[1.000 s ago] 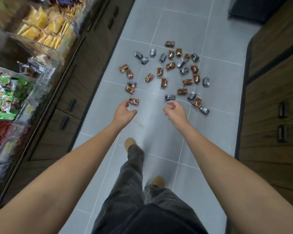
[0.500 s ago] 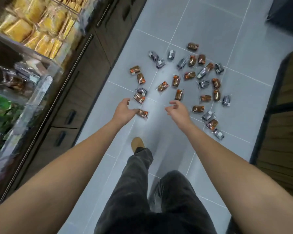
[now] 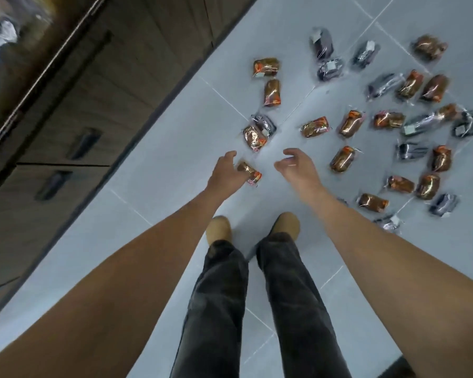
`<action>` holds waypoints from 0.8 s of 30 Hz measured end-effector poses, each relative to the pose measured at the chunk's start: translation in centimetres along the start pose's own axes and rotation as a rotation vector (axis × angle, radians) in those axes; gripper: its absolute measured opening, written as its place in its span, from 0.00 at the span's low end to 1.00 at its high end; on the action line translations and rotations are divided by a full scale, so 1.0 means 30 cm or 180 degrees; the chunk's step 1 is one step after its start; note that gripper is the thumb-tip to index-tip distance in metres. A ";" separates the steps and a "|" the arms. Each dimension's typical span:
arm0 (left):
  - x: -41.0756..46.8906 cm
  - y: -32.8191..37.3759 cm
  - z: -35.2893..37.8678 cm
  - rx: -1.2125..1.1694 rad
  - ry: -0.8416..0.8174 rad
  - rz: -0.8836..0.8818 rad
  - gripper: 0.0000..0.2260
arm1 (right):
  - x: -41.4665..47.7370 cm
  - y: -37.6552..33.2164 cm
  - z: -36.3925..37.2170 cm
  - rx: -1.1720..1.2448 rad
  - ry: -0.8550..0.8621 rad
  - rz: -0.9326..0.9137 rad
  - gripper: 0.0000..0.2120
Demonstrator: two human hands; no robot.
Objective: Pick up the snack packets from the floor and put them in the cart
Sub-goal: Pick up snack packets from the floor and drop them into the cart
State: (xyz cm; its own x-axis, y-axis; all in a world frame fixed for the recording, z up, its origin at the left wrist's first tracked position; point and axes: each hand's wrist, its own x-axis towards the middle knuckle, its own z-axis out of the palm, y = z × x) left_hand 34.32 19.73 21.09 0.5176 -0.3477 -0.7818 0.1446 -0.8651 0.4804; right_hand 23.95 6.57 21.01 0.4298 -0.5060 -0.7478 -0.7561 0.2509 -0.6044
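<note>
Brown snack packets (image 3: 342,159), about 16, and roughly 11 dark packets (image 3: 410,151) lie toward the floor's (image 3: 175,132) far right edge, blurred. Left hand (image 3: 224,173) covers 1 packet's end; both it and right hand (image 3: 298,169) have grips apart, empty.

- You're in what looks like a shop aisle: a narrow strip of grey tiled floor (image 3: 161,203) runs along a fixture on your left.
- That fixture is a run of dark wood-look cabinets (image 3: 99,99) with drawer handles (image 3: 84,143), topped by a display shelf (image 3: 3,34) of wrapped goods, too blurred to identify.
- Many identical sealed snack packets (image 3: 266,67), brown and dark ones, lie scattered across the tiles like retail stock.
</note>
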 end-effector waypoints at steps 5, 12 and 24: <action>0.297 -0.161 0.182 -0.0043 0.0055 -0.0115 0.30 | 0.337 0.167 0.099 -0.0400 -0.0109 -0.0159 0.21; 0.649 -0.402 0.379 0.0287 0.0026 0.0119 0.33 | 0.736 0.352 0.217 -0.0928 -0.0183 -0.0528 0.23; 0.981 -0.609 0.478 0.2646 -0.0243 0.1721 0.33 | 1.124 0.526 0.396 -0.1767 0.0004 -0.1368 0.35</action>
State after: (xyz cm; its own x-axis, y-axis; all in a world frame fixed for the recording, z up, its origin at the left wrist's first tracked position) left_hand 34.83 20.11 -16.38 0.2798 -0.7671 -0.5773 -0.7469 -0.5517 0.3712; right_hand 32.38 3.26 -17.00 0.7469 -0.4668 -0.4734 -0.6595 -0.4299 -0.6167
